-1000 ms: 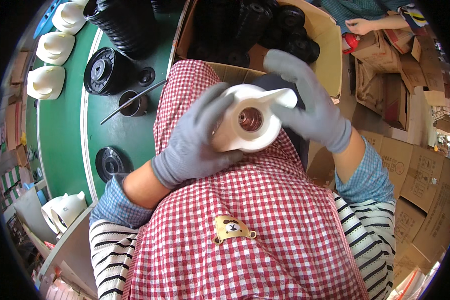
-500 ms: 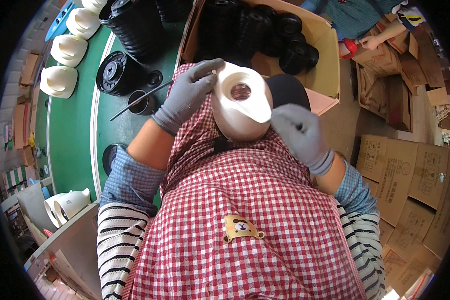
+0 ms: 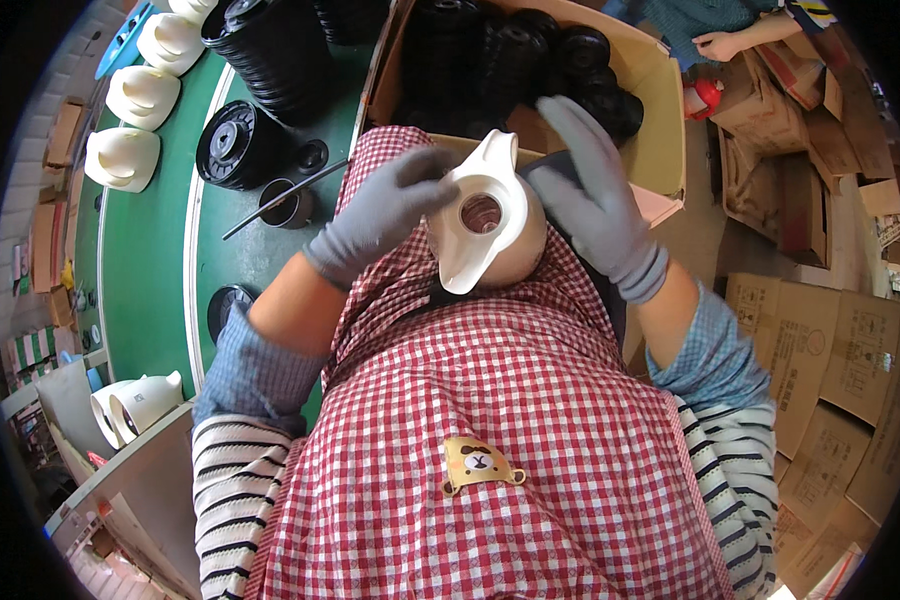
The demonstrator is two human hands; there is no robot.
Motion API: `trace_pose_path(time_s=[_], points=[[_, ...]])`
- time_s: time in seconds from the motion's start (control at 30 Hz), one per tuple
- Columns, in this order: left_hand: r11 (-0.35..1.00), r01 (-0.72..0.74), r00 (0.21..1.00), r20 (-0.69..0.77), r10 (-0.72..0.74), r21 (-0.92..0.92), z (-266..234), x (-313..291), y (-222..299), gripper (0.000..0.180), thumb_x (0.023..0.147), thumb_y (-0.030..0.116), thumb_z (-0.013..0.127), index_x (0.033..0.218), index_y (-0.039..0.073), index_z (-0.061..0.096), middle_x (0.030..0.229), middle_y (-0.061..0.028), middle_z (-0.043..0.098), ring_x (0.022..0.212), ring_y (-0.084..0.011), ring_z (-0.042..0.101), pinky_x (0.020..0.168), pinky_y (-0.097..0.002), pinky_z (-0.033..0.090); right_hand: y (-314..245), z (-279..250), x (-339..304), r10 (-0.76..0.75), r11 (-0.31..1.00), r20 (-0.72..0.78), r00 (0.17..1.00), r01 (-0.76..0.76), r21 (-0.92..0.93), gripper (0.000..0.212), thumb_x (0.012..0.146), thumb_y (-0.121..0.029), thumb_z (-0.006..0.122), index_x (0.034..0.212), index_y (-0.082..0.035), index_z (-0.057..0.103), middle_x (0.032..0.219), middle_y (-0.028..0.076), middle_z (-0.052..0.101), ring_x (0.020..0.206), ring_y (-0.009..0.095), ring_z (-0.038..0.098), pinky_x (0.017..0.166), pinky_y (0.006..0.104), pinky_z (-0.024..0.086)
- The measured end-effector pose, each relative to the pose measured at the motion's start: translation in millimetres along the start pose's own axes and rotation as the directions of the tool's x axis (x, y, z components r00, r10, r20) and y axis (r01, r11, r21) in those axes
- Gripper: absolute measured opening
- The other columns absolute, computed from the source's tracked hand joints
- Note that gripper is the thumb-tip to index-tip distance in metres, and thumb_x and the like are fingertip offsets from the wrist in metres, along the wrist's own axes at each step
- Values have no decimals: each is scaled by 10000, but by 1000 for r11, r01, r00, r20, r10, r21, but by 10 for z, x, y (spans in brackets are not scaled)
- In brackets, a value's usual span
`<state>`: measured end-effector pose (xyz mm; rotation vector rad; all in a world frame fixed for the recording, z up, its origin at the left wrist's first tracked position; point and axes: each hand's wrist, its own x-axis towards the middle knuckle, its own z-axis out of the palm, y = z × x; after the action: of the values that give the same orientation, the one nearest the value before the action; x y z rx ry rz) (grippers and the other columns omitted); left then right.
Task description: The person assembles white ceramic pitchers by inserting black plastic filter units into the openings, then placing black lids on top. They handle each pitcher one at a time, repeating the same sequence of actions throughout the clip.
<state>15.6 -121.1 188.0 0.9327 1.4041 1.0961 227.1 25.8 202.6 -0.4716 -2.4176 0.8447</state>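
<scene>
A white jug body (image 3: 523, 255) stands between my knees on the checked apron, a round opening in its top. Around that opening sits a glossy white collar (image 3: 510, 225) with a pointed spout at one end and a tab at the other. My left hand (image 3: 385, 212), in a grey glove, is at the collar's left edge, thumb and fingers apart. Motion blurs its fingertips, so contact is hard to make out. To the right of the jug, my gloved right hand (image 3: 600, 205) is raised with fingers stretched out and nothing in it.
On the green table (image 3: 150, 255) are stacked black parts (image 3: 270, 60), a black cup (image 3: 286, 205) with a thin rod (image 3: 285, 200) across it, and several white lids (image 3: 122, 158). Beyond my knees is a carton (image 3: 660, 130) of black parts. Boxes (image 3: 805, 345) stand right; another person's hand (image 3: 718, 45) shows far right.
The collar has turned, its spout swinging from lower right to lower left. My right hand has moved up and opened out. My left hand has shifted slightly down along the collar.
</scene>
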Motion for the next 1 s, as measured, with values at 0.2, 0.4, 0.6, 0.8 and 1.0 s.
trace_pose_path(time_s=[0.2,0.4,0.6,0.8,1.0], points=[[782,28,983,-159,91,622,309,-18,147,665,759,278,836,1275,-32,555,1133,-198,646,1017,-311,667,897,-389,541,-347,147,582,122,887,565,816,165,-431,754,725,-285,798,1389,-54,524,1382,163,550,1293,328,523,1066,454,448],[543,144,985,-173,2,827,375,130,189,546,792,250,773,1205,-40,566,1148,-226,627,1041,-359,673,899,-420,554,-367,394,667,311,771,619,721,190,-608,559,796,-283,767,1274,-58,584,1195,120,631,1096,273,619,901,453,541],[590,114,988,-154,18,800,264,248,67,539,793,274,765,1204,-17,572,1135,-218,644,1051,-372,665,912,-445,536,-174,560,686,314,816,596,739,111,-567,494,810,-259,730,1232,-47,589,1171,118,637,1113,277,610,920,448,541],[796,-346,934,258,245,497,-654,337,-29,317,1014,217,552,1247,32,661,1147,-125,656,1074,-246,677,903,-333,578,357,368,191,170,898,236,957,-249,364,521,940,-197,662,1405,-26,504,1475,203,468,1326,299,516,1096,391,443],[820,357,905,50,-422,447,-58,943,385,602,941,550,626,1177,-1,688,1108,-190,714,1011,-311,699,919,-399,580,293,537,-485,406,735,312,859,-510,447,554,1070,-352,504,1460,38,451,1451,208,523,1380,291,478,1149,380,370]])
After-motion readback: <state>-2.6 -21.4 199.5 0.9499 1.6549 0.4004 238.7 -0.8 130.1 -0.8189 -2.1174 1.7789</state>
